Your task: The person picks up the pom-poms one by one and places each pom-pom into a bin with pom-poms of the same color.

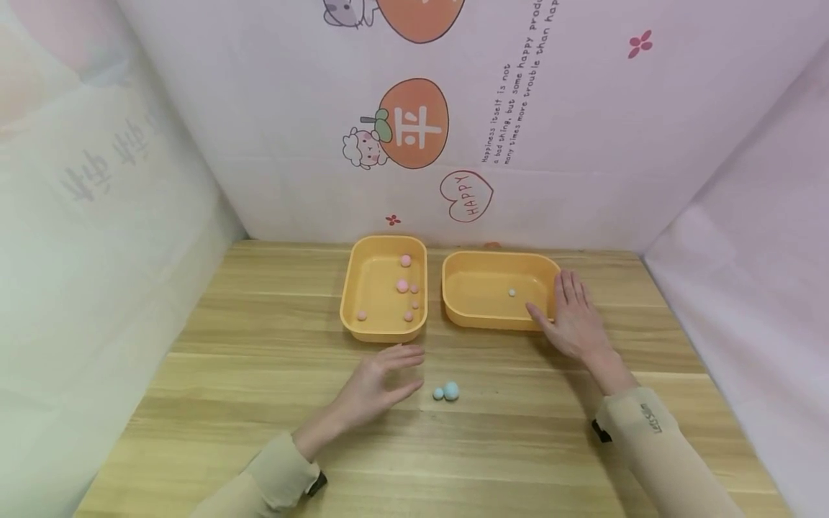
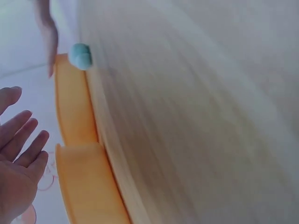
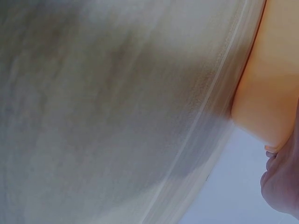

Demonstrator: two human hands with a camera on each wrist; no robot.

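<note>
My left hand [image 1: 372,385] hovers over the table with fingers extended and thumb apart, holding nothing. Just to its right, a small light-blue ball [image 1: 438,394] and a larger light-blue ball [image 1: 451,391] sit side by side on the wood. At the right yellow tray [image 1: 497,320], my right hand [image 1: 575,322] rests against the right end. Its straight fingers lie along the end wall, while the thumb reaches over the front rim. Inside this tray is one small pale ball [image 1: 512,293]. In the right wrist view, fingertips [image 3: 270,154] show right at the tray's rim.
A left yellow tray [image 1: 350,288] holds several pink balls, such as the large pink ball [image 1: 402,286]. Both trays stand near the back of the wooden table [image 1: 505,453]. A printed cloth [image 1: 550,201] rises behind them, with white cloth at both sides.
</note>
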